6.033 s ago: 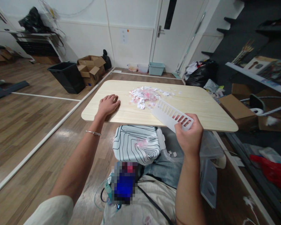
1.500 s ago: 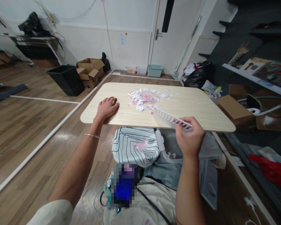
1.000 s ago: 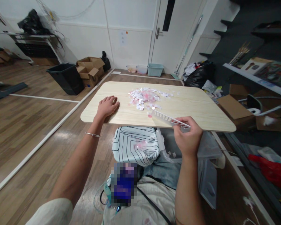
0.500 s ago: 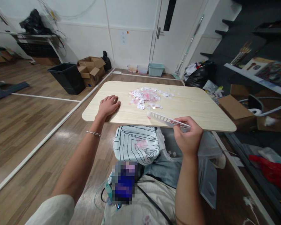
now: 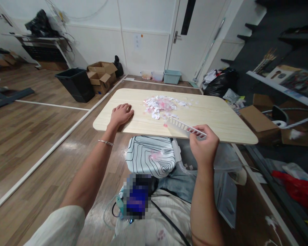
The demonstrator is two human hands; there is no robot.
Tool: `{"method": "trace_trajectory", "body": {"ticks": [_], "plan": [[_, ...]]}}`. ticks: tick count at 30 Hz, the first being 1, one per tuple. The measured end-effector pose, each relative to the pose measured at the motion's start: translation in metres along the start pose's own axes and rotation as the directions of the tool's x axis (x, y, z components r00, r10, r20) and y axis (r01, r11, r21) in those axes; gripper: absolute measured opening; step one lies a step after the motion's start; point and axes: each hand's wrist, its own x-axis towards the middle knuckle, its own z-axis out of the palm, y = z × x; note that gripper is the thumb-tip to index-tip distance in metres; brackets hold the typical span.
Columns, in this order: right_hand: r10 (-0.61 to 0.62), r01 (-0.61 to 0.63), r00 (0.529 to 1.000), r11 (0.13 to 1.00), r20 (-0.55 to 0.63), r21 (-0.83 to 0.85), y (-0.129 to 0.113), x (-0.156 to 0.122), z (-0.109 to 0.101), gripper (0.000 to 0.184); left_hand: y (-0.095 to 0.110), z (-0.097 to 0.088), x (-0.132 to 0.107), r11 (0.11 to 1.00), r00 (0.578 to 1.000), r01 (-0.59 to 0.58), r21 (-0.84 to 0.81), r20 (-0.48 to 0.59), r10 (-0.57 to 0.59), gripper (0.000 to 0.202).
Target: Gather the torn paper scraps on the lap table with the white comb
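My right hand (image 5: 204, 145) is closed round the near end of a white slotted plastic strip (image 5: 181, 125), which it holds tilted over the near edge of the table. The strip's far end points at a pile of torn white and pink paper scraps (image 5: 160, 104) and sits just short of it. Beside that end lies a small pink bit (image 5: 165, 125). My left hand (image 5: 122, 114) rests on the pale wooden table (image 5: 215, 116), left of the pile, its fingers loosely bent and apart, holding nothing.
Under the table's near edge are a white cushion with black lines (image 5: 150, 155) and a clear plastic bin (image 5: 227, 159). A black waste bin (image 5: 75, 85) and cardboard boxes (image 5: 101, 77) stand beyond the left side. An open carton (image 5: 259, 118) is on the right.
My right hand has moved slightly left and away from me, bringing the strip's far end nearer the scraps. My left hand stays in place on the table.
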Motion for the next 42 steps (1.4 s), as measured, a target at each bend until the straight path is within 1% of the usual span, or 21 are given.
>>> {"method": "trace_trajectory", "body": {"ticks": [5, 7, 10, 13, 15, 17, 21, 25, 28, 31, 34, 38, 42], "plan": [[0.000, 0.001, 1.000, 1.000, 0.013, -0.019, -0.005, 0.002, 0.001, 0.006, 0.001, 0.000, -0.001, 1.000, 1.000, 0.005, -0.006, -0.007, -0.005, 0.058], [-0.014, 0.014, 1.000, 1.000, -0.017, 0.001, -0.008, 0.003, 0.000, 0.008, 0.000, 0.001, 0.000, 1.000, 1.000, -0.002, -0.014, -0.012, 0.002, 0.057], [-0.044, 0.049, 0.997, 0.996, -0.066, 0.074, -0.013, 0.003, -0.003, 0.011, -0.001, 0.002, 0.000, 1.000, 1.000, -0.011, -0.019, -0.015, 0.011, 0.057], [-0.056, 0.058, 0.998, 0.995, -0.032, 0.077, -0.015, 0.004, -0.004, 0.010, -0.001, 0.002, 0.000, 1.000, 1.000, -0.005, -0.013, -0.011, 0.005, 0.057], [-0.039, 0.039, 0.999, 0.998, 0.005, 0.043, -0.013, 0.003, -0.005, 0.008, 0.000, 0.001, 0.000, 1.000, 1.000, -0.002, -0.012, -0.007, 0.002, 0.057], [-0.014, 0.014, 1.000, 1.000, 0.016, 0.008, -0.009, 0.003, -0.005, 0.007, 0.000, 0.001, 0.000, 1.000, 1.000, -0.006, -0.017, -0.006, 0.006, 0.057], [-0.018, 0.017, 1.000, 0.999, -0.024, -0.044, -0.003, 0.002, -0.005, 0.010, -0.002, 0.001, 0.000, 1.000, 1.000, -0.007, -0.029, -0.009, 0.007, 0.056], [-0.036, 0.034, 0.998, 0.999, -0.053, -0.037, -0.001, 0.001, -0.005, 0.015, -0.003, 0.002, 0.000, 0.999, 1.000, -0.001, -0.035, -0.021, 0.000, 0.057], [-0.041, 0.040, 0.999, 0.999, -0.028, -0.025, -0.001, 0.000, -0.005, 0.017, -0.002, 0.002, 0.000, 0.999, 1.000, -0.001, -0.039, -0.021, 0.000, 0.058], [-0.039, 0.039, 0.999, 0.999, 0.015, -0.026, -0.001, 0.000, -0.005, 0.015, -0.002, 0.001, -0.001, 0.999, 1.000, -0.004, -0.047, -0.020, 0.003, 0.057], [-0.031, 0.032, 0.999, 0.999, 0.033, -0.041, -0.002, 0.000, -0.007, 0.013, -0.002, 0.001, -0.001, 0.998, 1.000, -0.005, -0.059, -0.027, 0.004, 0.054], [-0.040, 0.041, 0.999, 0.998, 0.028, -0.037, -0.003, 0.000, -0.008, 0.012, -0.002, 0.002, 0.000, 0.998, 0.999, 0.002, -0.065, -0.033, -0.004, 0.055], [-0.074, 0.073, 0.997, 0.997, -0.005, -0.001, -0.006, -0.001, -0.008, 0.013, -0.002, 0.002, 0.000, 0.998, 0.999, -0.001, -0.064, -0.032, -0.001, 0.056]]}}
